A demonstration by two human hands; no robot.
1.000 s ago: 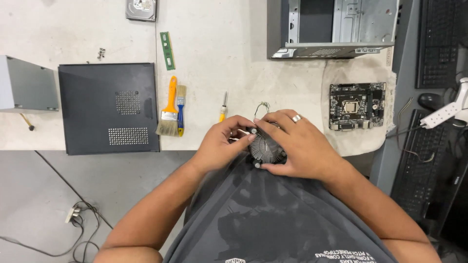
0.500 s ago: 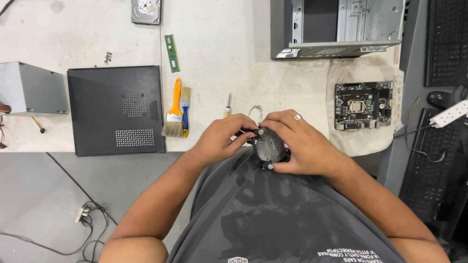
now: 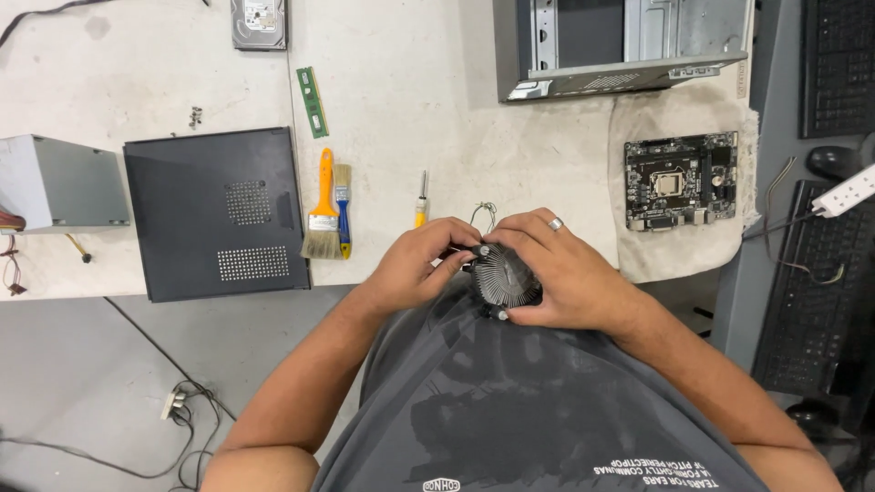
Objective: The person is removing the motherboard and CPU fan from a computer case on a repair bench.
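Hands grip a round finned cooler (image 3: 502, 275): left hand (image 3: 421, 261) pinching its near edge, right hand (image 3: 558, 271) cupped around it, screwdriver (image 3: 421, 200) just beyond the left.

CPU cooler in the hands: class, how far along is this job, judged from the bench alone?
Done: the side panel lies off the open case, and the motherboard sits out on a cloth. In hand: left hand and right hand grip the finned CPU cooler. Left: the cooler is not yet on the bare motherboard socket.

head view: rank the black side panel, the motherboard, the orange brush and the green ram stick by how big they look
1. black side panel
2. motherboard
3. orange brush
4. green ram stick
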